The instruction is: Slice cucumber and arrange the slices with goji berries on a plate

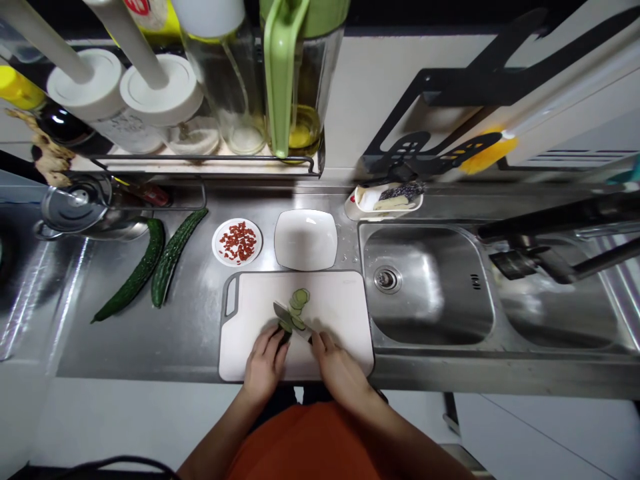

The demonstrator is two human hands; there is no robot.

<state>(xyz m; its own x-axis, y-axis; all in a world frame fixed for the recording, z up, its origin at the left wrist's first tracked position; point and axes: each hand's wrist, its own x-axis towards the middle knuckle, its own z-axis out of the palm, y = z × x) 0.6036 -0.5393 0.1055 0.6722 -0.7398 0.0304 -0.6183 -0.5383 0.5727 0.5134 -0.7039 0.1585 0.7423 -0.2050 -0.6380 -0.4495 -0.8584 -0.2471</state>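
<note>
On the white cutting board [335, 293], my left hand [265, 357] grips a short piece of cucumber [285, 328], mostly covered by the fingers. My right hand [336, 360] is closed round the dark handle of a knife [283, 311], whose blade points up and left beside the cut end of the cucumber. Several pale green cucumber slices [299, 300] lie in an overlapping row just beyond the blade. Two whole cucumbers [135, 287] rest on the steel counter to the left.
Behind the board stand a small plate of red berries [238, 243] and a white square dish [306, 230]. A double steel sink [427, 287] with a dark faucet [550, 233] is on the right. Jars and bottles [240, 93] fill the rack above.
</note>
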